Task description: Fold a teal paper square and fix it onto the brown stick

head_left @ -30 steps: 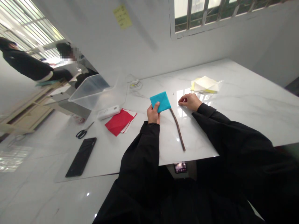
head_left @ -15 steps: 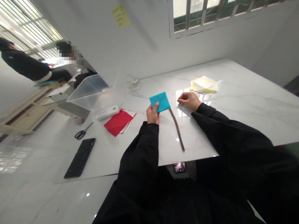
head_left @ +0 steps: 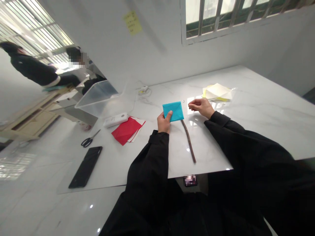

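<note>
My left hand [head_left: 164,122] grips a folded sheet of blue paper [head_left: 175,110] by its lower left corner, thumb on top. A diagonal crease that ran across the paper is faint at this angle. My right hand [head_left: 200,107] hovers just right of the paper, its fingertips pressed together; whatever they hold, if anything, is too small to make out. Between the paper and those fingertips, a tiny pale object [head_left: 183,101] lies on the table. A thin brown stick [head_left: 189,141] rests on the tabletop below the paper, its upper end close to the paper's lower right corner.
Red paper sheets [head_left: 126,131] and a white device [head_left: 115,120] lie to the left, beside scissors [head_left: 88,141] and a black phone [head_left: 85,167]. Behind them stands a clear plastic bin [head_left: 92,98]. Pale and yellow papers [head_left: 216,91] sit beyond my right hand. Two people sit at the far left.
My left hand has turned the blue paper slightly clockwise, so its top edge is more level. The right hand stays pinched near it. The whole view has shifted a little.
</note>
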### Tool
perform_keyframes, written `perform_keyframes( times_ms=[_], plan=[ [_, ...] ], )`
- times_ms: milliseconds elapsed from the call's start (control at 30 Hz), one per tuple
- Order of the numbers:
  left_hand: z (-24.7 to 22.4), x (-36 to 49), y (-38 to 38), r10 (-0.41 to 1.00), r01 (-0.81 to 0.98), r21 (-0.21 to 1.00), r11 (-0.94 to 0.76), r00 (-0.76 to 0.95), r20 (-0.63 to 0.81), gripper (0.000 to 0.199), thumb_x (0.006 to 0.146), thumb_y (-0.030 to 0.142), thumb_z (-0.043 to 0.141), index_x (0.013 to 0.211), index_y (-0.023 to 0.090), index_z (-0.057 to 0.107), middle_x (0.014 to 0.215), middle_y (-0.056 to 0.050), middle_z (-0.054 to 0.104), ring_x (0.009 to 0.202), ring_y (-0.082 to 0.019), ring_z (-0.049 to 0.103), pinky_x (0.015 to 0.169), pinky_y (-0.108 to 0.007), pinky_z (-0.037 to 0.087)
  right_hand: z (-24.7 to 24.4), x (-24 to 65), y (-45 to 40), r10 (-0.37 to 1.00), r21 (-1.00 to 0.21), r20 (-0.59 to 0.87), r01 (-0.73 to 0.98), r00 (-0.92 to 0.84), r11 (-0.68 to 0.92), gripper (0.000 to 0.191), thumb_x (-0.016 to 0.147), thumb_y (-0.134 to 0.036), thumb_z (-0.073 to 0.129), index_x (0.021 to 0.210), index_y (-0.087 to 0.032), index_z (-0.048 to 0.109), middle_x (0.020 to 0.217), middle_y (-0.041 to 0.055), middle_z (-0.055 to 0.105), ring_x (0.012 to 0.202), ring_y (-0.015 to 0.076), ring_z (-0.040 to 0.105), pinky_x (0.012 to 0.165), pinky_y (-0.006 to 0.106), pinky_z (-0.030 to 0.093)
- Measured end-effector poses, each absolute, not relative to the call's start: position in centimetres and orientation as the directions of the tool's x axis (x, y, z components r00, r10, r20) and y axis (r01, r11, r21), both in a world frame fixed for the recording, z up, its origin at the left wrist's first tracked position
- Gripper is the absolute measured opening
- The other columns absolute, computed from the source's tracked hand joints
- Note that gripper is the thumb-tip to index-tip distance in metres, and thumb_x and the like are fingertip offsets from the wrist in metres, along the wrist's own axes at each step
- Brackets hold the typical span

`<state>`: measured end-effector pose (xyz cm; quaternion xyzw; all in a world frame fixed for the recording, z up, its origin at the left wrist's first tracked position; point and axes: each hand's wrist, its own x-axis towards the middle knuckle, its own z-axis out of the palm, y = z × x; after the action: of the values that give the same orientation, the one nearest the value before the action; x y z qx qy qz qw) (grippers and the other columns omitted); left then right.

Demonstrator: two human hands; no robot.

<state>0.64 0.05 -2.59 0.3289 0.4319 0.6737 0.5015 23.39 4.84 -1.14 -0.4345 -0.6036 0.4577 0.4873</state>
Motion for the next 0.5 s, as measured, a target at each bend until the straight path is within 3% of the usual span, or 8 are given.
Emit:
perform_keyframes(
  times_ms=[267,500],
  plan=[
    [-2.4,0.4,-0.7,0.962,-0.189,0.968,-0.163,-0.249,0.113,0.042,0.066,0.044,0.094,0.092,0.013,0.082,0.083,-0.006,0.078,0.076,-0.018,0.069,0.077,-0.027,0.055,0.5,21.4,3.3,0.982,-0.98,0.167,-0.122,-0.088,0.156,0.05,0.069,-0.063,0.088,0.095,-0.021,0.079,0.087,0.0069,0.078,0.074,0.0177,0.07,0.07,0.033,0.06],
    [-1.5,0.6,-1.4,0.963,-0.003,0.985,-0.174,-0.209,0.169,0.032,0.068,0.041,0.092,0.083,0.015,0.081,0.073,-0.002,0.073,0.066,-0.016,0.061,0.066,-0.024,0.05,0.3,19.8,2.1,0.943,-0.944,0.31,0.075,-0.121,0.32,0.034,0.077,-0.055,0.083,0.088,-0.023,0.079,0.075,0.0036,0.076,0.067,0.0196,0.066,0.068,0.036,0.058]
  ],
)
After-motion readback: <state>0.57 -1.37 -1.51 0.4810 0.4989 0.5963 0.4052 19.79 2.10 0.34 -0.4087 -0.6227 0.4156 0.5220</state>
